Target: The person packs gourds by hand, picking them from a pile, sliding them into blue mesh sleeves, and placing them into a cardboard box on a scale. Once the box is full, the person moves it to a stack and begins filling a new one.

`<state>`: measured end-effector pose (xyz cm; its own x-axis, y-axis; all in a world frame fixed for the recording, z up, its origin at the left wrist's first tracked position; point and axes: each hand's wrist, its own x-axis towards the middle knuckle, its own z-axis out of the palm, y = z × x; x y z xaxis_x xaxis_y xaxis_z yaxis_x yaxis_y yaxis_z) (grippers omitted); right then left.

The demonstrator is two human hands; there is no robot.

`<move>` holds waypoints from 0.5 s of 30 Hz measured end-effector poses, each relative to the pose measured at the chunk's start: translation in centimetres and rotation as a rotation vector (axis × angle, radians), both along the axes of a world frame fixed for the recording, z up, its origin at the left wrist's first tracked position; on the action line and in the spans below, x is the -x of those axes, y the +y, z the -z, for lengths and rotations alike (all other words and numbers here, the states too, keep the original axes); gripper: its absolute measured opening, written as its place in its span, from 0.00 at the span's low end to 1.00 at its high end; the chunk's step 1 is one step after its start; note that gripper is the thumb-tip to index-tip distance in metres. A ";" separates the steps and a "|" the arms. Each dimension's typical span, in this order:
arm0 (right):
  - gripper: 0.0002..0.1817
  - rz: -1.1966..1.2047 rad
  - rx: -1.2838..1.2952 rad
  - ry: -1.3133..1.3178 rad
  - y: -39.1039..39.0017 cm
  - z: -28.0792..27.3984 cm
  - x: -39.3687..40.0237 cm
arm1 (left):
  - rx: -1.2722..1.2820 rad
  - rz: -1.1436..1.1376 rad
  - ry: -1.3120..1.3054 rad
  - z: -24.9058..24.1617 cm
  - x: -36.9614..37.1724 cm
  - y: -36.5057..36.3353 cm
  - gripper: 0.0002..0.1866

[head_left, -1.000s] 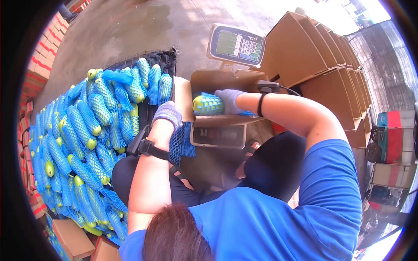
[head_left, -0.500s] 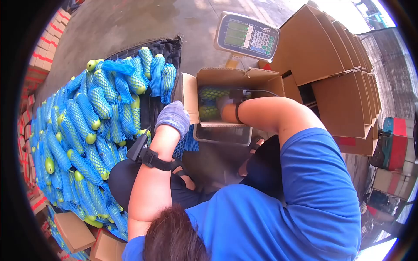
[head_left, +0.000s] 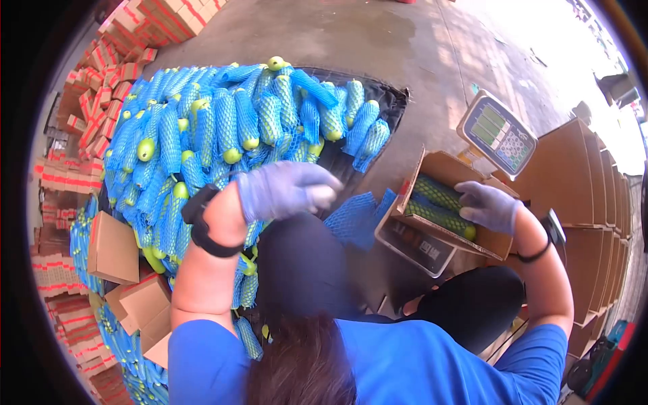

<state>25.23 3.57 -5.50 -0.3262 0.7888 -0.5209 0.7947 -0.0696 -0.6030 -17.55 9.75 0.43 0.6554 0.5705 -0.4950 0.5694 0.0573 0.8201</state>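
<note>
My left hand (head_left: 289, 190), in a pale purple glove, hovers over the near right edge of a heap of long green gourds (head_left: 233, 125) in blue mesh sleeves. Its fingers stretch to the right, slightly blurred, with nothing in them. At the right side of an open cardboard box (head_left: 486, 247), my right hand (head_left: 487, 204) wears a similar glove. Its fingers are apart above the contents and hold nothing. Sleeved gourds (head_left: 437, 194) lie lengthwise inside the box, which sits tilted in view on the scale platform (head_left: 415, 248).
Behind the box stands the scale's display (head_left: 498, 133). Nested open cartons (head_left: 563, 182) line the right side. Loose blue mesh (head_left: 354, 217) lies left of the scale. Small cartons (head_left: 118, 246) stand at the lower left, with stacked red-banded boxes (head_left: 158, 20) beyond the heap.
The view has swung left. My left hand has left the box's left flap and moved over the gourd heap. My right hand has come up out of the box to its right side.
</note>
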 end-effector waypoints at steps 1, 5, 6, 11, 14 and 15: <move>0.31 0.041 0.018 0.163 -1.1 -1.3 -0.1 | 0.078 -0.151 0.029 2.6 2.9 2.1 0.20; 0.36 0.169 0.193 0.659 -3.9 -1.5 0.5 | -0.735 -0.794 0.512 23.9 15.2 10.9 0.29; 0.35 0.195 0.179 0.690 -4.1 -1.5 1.1 | -0.681 -0.855 0.776 21.1 13.9 10.3 0.39; 0.31 0.244 -0.078 0.252 -4.9 0.8 -1.4 | -0.401 -1.381 0.982 23.3 16.6 14.0 0.50; 0.30 0.384 0.066 0.340 -5.0 2.2 -3.3 | -0.302 -1.406 0.958 23.5 18.5 15.7 0.50; 0.29 0.379 0.072 0.324 -5.0 2.4 -3.5 | -0.257 -1.401 0.877 23.7 19.7 15.9 0.50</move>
<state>28.74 -1.39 -7.94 -0.1780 0.8489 -0.4977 0.4785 -0.3673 -0.7976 -37.28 25.67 -23.28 -0.8023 0.5557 -0.2180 0.4586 0.8075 0.3709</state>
